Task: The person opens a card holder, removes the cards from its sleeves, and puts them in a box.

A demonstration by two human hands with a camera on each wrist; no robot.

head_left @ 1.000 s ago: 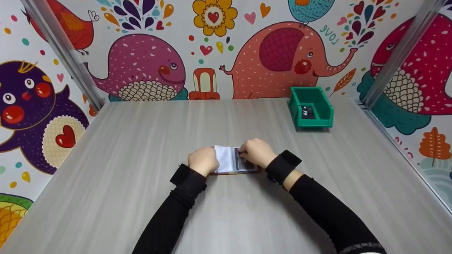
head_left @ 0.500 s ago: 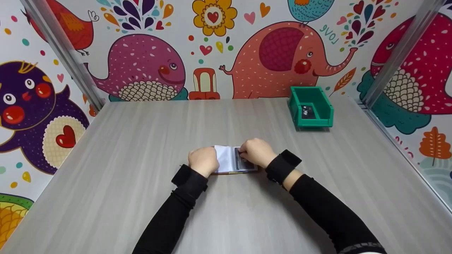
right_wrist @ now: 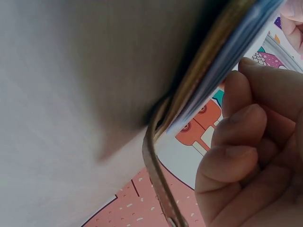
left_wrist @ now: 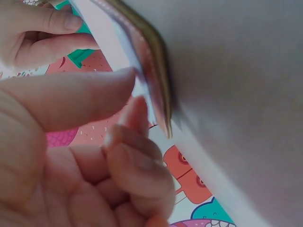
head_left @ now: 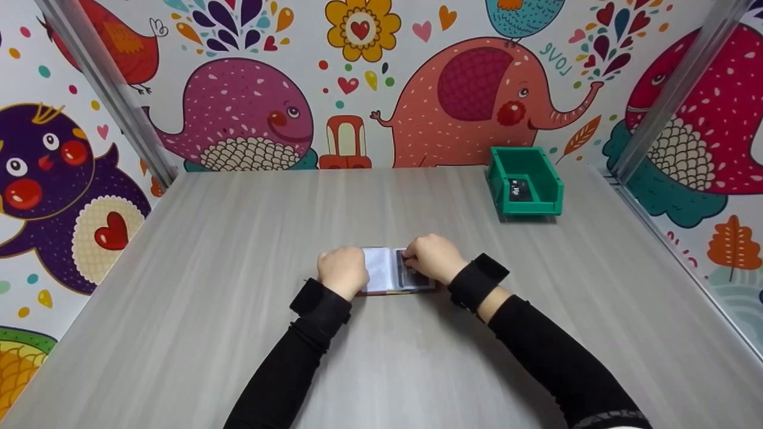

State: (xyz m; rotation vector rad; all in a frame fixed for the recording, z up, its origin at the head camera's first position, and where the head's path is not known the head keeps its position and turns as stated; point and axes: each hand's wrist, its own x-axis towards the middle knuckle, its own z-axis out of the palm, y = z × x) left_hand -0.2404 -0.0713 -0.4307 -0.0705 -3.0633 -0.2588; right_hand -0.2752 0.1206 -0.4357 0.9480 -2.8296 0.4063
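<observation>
A small card holder [head_left: 378,271] with pale clear sleeves lies open on the table between my hands. A black card [head_left: 412,276] with light print shows on its right-hand page. My left hand [head_left: 344,271] is at the left edge, thumb and index finger pinching the page edge beside the brown cover [left_wrist: 150,61]. The other fingers are curled. My right hand [head_left: 435,257] has thumb and index fingertips together over the black card, its other fingers curled; whether they grip the card or its sleeve is hard to see. A brown strap [right_wrist: 158,175] sticks out from the holder's side.
A green bin [head_left: 530,208] stands at the back right with a black card [head_left: 520,190] inside. The grey wood-grain table [head_left: 238,238] is bounded by walls with cartoon animals. Metal posts [head_left: 107,89] stand at the corners.
The holder's left page, slightly raised at its top earlier, now lies flatter, showing the edge of the cover behind it. Both hands stay nearly in place.
</observation>
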